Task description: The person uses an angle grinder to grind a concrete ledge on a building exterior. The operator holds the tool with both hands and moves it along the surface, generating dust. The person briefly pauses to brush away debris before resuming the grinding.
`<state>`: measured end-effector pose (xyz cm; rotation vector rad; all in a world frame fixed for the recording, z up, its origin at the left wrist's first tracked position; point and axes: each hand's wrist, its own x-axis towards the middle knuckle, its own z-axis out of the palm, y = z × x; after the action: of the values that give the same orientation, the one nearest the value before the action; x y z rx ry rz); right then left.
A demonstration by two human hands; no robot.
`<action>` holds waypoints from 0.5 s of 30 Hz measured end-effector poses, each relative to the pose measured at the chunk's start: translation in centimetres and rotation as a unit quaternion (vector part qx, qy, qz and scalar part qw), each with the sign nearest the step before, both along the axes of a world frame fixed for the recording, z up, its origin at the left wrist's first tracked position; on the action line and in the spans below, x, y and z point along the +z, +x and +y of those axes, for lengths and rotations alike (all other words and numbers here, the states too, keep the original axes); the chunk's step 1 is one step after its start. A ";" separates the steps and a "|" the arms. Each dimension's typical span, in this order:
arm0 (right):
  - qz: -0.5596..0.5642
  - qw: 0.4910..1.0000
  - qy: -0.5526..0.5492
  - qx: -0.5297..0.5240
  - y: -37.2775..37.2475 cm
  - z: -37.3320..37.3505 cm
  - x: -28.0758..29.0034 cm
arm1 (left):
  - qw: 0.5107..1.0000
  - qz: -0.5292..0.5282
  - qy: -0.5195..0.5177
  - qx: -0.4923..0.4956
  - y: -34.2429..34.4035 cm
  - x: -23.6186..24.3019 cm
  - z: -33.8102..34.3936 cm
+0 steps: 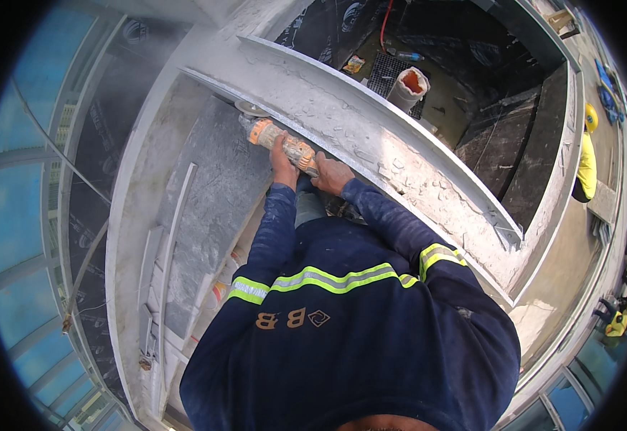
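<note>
An orange, dust-coated angle grinder (270,136) is held in both hands, its disc (251,109) at the long metal edge (214,82) along a pale concrete ledge (392,151); whether they touch is hard to tell. My left hand (282,161) is closed round the front of the grinder's body. My right hand (329,172) grips its rear end, partly hiding it. A hazy cloud of dust hangs over the upper left. A grey board (206,179) lies left of the grinder, with a long pale strip (177,230) on it.
Beyond the ledge is a dark pit (485,65) holding a white pipe (404,92), black grid and red hose (385,21). A worker in yellow helmet and shirt (586,165) is at right; more people (618,316) are farther right. Blue glazing (19,208) lines the left.
</note>
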<state>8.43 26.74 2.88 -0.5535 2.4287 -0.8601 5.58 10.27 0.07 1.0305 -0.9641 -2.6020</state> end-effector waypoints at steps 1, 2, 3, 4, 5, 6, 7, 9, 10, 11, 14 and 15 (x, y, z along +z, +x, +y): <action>0.004 1.000 -0.002 -0.004 0.1 0.1 0.1 | 1.000 -0.008 0.002 0.002 0.0 0.4 0.2; 0.008 1.000 -0.004 -0.007 0.3 0.3 0.2 | 1.000 -0.015 0.004 0.004 0.1 0.8 0.5; 0.012 1.000 -0.007 -0.009 0.4 0.5 0.5 | 1.000 -0.022 0.007 0.008 0.3 1.1 0.8; 0.005 1.000 -0.002 -0.007 0.6 0.8 0.9 | 1.000 -0.018 0.011 0.005 0.6 1.3 1.1; -0.001 1.000 0.002 -0.004 0.9 1.1 1.3 | 1.000 -0.013 0.016 0.003 1.0 1.5 1.3; -0.008 1.000 0.006 -0.002 1.3 1.5 1.9 | 1.000 -0.009 0.021 0.000 1.5 1.6 1.5; -0.013 1.000 0.010 0.002 1.7 1.8 2.5 | 1.000 -0.013 0.018 -0.002 2.0 1.8 1.8; -0.025 1.000 0.016 0.006 2.3 2.4 3.3 | 1.000 -0.022 0.011 -0.010 2.8 2.1 2.2; -0.019 1.000 0.010 0.004 2.5 2.6 3.1 | 1.000 -0.017 0.012 -0.009 2.9 2.2 2.5; -0.014 1.000 0.005 0.002 2.6 2.9 2.7 | 1.000 -0.013 0.012 -0.009 3.0 2.4 2.8; 0.006 1.000 -0.007 -0.001 3.2 3.1 2.0 | 1.000 -0.009 0.009 -0.005 3.4 2.7 3.2; 0.015 1.000 -0.009 0.001 3.2 3.1 2.0 | 1.000 -0.006 0.009 0.000 3.4 2.5 3.2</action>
<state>11.61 29.84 4.85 -0.5787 2.4497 -0.8791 8.99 13.44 2.61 1.0532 -0.9441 -2.6118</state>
